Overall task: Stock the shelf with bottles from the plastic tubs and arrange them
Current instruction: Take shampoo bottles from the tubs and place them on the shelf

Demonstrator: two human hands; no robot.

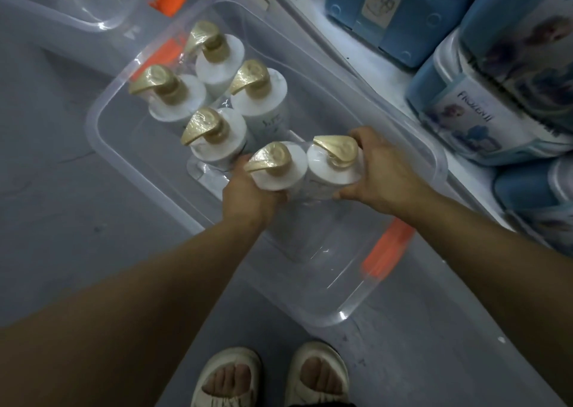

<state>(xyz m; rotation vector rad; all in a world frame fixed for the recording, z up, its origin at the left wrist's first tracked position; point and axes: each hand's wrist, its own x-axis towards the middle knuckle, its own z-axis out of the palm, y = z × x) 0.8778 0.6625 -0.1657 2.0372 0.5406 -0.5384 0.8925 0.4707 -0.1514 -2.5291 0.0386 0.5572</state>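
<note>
A clear plastic tub (pixel 102 121) with orange handles sits on the grey floor. Inside it stand several white pump bottles (pixel 217 62) with gold, plastic-wrapped pump heads. My left hand (pixel 248 189) grips the body of one white bottle (pixel 279 174) near the tub's middle. Right beside it, my right hand (pixel 381 174) grips a second white bottle (pixel 331 170). The two held bottles touch each other and stand upright. Their lower parts are hidden by my hands.
A second clear tub (pixel 90 22) lies at the top left. On the right, a low white shelf (pixel 372 62) carries blue packaged goods (pixel 483 118). My feet in pale sandals (pixel 273 375) stand on the floor just in front of the tub.
</note>
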